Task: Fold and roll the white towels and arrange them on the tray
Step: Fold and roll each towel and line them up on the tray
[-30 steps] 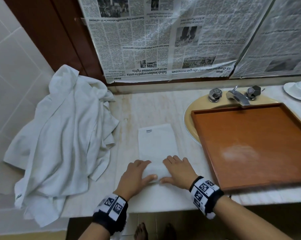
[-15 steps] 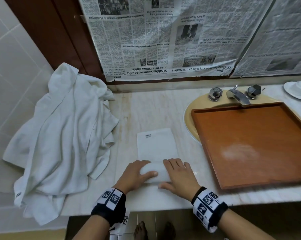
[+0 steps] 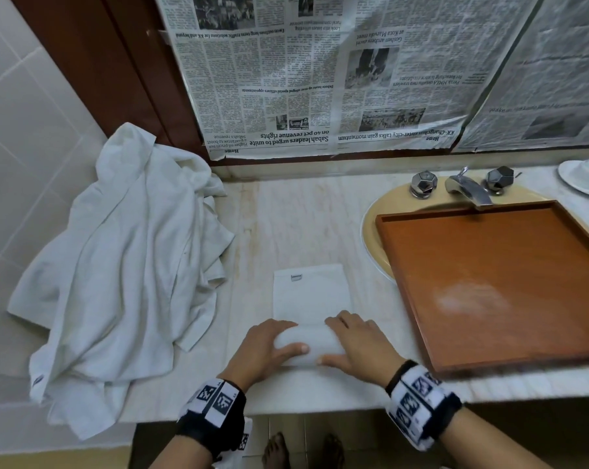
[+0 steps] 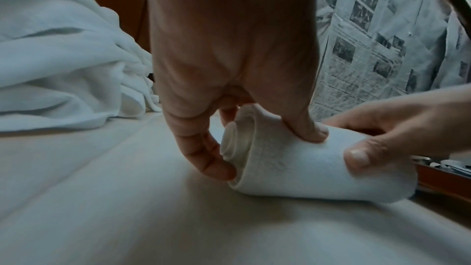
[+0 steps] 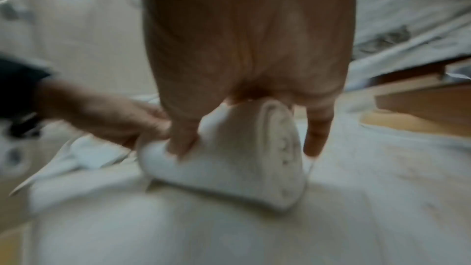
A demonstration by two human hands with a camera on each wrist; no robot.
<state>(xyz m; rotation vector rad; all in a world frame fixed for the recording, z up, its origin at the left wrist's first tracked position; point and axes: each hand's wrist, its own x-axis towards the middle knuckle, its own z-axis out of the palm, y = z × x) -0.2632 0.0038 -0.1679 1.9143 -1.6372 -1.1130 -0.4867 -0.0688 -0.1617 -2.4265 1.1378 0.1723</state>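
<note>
On the marble counter point(image 3: 286, 225), near its front edge, a small white towel point(image 3: 311, 292) lies folded into a narrow strip, its near end wound into a roll point(image 3: 308, 346). The left hand point(image 3: 262, 350) grips the roll's left end: its fingers point(image 3: 279, 324) curl over the top and far side, its thumb presses the near face, and the left wrist view shows the spiral of layers between thumb and fingers. The right hand point(image 3: 360, 346) grips the right end the same way, fingers over the top, thumb on the near face. Beyond the fingertips of both hands the unrolled part of the strip stretches flat away from the person, with a small label near its far edge. To the right of the right hand's fingers, close by but apart, sits the wooden tray point(image 3: 404, 299), resting over the sink. Well left of the left hand's fingers lies a heap of crumpled white towels point(image 3: 123, 265).
</note>
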